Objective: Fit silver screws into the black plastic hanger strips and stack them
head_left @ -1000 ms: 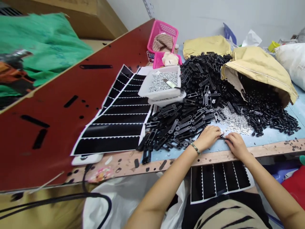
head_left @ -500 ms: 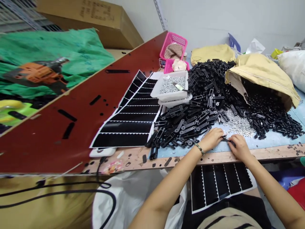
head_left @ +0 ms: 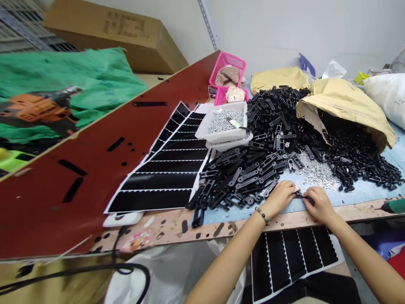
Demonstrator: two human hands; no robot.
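Near the table's front edge, my left hand [head_left: 285, 195] and my right hand [head_left: 319, 203] face each other with their fingers closed. Between their fingertips they pinch a small black plastic part [head_left: 299, 194], mostly covered by the fingers. A heap of black plastic links [head_left: 249, 169] spreads to the left of and behind my left hand. Just beyond the hands lie many small silver metal pieces [head_left: 316, 169] on the blue sheet. To the right, smaller black parts [head_left: 351, 147] spill from a yellow sack [head_left: 344, 101].
White tubs [head_left: 218, 136] hold silver pieces, with a knife-like tool [head_left: 236, 123] on top. Black sticker sheets [head_left: 160, 181] lie left, and another sheet [head_left: 294, 261] rests on my lap. A red-brown board [head_left: 104, 177] stands left. A green-handled tool [head_left: 394, 206] lies right.
The view has shifted slightly, so the table sits lower and the green-handled tool shows more at right. Both hands stay together at the same small black part.
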